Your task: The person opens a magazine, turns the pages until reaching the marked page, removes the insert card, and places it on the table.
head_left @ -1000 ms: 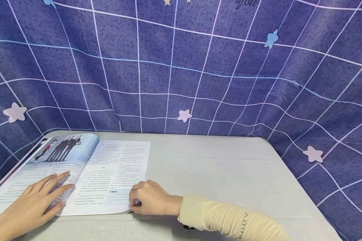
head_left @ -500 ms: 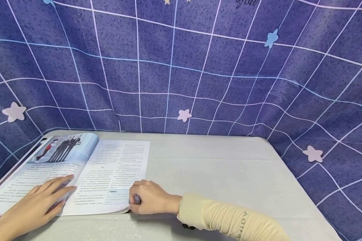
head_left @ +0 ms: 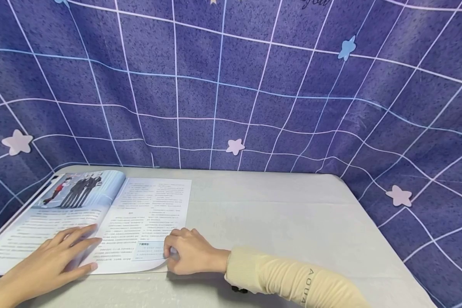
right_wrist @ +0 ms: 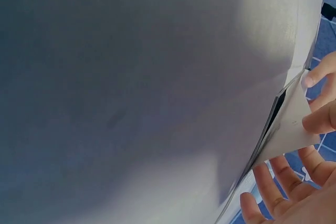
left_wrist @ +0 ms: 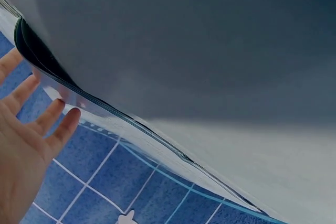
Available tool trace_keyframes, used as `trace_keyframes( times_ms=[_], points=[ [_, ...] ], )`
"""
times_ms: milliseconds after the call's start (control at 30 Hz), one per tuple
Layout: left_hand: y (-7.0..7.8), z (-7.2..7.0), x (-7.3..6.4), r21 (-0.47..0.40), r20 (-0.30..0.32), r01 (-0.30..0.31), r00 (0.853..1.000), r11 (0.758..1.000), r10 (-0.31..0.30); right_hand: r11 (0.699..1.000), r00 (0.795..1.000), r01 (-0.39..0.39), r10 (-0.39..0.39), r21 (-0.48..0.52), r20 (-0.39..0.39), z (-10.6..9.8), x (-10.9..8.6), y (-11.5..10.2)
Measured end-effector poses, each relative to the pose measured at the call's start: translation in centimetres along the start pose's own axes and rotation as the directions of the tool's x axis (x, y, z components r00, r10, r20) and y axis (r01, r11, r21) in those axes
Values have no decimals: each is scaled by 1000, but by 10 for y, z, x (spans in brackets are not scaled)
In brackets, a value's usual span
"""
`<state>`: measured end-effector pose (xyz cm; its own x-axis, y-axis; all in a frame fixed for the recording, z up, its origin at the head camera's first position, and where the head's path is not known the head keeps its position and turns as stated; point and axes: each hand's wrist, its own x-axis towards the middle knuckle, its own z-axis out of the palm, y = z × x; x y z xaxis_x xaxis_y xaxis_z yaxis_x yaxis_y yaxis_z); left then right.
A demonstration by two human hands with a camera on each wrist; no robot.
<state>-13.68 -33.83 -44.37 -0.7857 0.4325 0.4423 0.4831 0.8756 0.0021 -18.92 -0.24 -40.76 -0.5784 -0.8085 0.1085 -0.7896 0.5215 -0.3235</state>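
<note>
An open magazine (head_left: 154, 205) lies at the left of the table, its left page (head_left: 19, 231) bearing a picture of figures in dark suits and one in red. My left hand (head_left: 50, 261) rests on it with fingers spread, near the spine. In the left wrist view, the fingers of the left hand (left_wrist: 31, 129) lie against the magazine's lower edge (left_wrist: 142, 124). At the right page's lower right corner, my right hand (head_left: 188, 252) pinches the page with curled fingers. The right wrist view shows this lifted page corner (right_wrist: 294, 124) between thumb and fingers of the right hand (right_wrist: 299, 192).
A pale cloth covers the table (head_left: 277, 222), stretching right of the magazine. Behind and beside it hangs a blue curtain (head_left: 200, 98) with a line grid and stars. A cream sleeve (head_left: 285, 276) covers the right forearm.
The page's lower right corner has risen and curls slightly at my right hand. My left hand has slid a little to the right, its thumb stretching out toward the right page.
</note>
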Motion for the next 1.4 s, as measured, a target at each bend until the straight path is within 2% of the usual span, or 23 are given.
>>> trace_keyframes(
  times_ms=[133, 367, 600, 833, 1033, 1400],
  points=[
    [2, 0, 1, -5, 8, 12, 1000, 1000, -12, 1000, 1000, -17, 17, -6, -1, 0, 0, 2],
    [1, 0, 1, -6, 10, -1, 1000, 1000, 1, 1000, 993, 8, -12, -28, -114, 0, 2, 6],
    [2, 0, 0, -14, 6, -7, 1000, 1000, 7, 997, 972, 14, -31, -78, -234, -3, 5, 5],
    [1, 0, 0, 18, 4, -20, 1000, 1000, 20, 996, 943, 36, -60, -81, -326, -4, 7, 4],
    [3, -1, 1, 32, 16, -7, 1000, 999, 6, 997, 927, 45, -65, -61, -370, -5, 9, 2],
    [4, -3, 3, 27, 21, 14, 1000, 1000, -15, 996, 911, 59, -80, -64, -404, -8, 11, 0]
  ],
)
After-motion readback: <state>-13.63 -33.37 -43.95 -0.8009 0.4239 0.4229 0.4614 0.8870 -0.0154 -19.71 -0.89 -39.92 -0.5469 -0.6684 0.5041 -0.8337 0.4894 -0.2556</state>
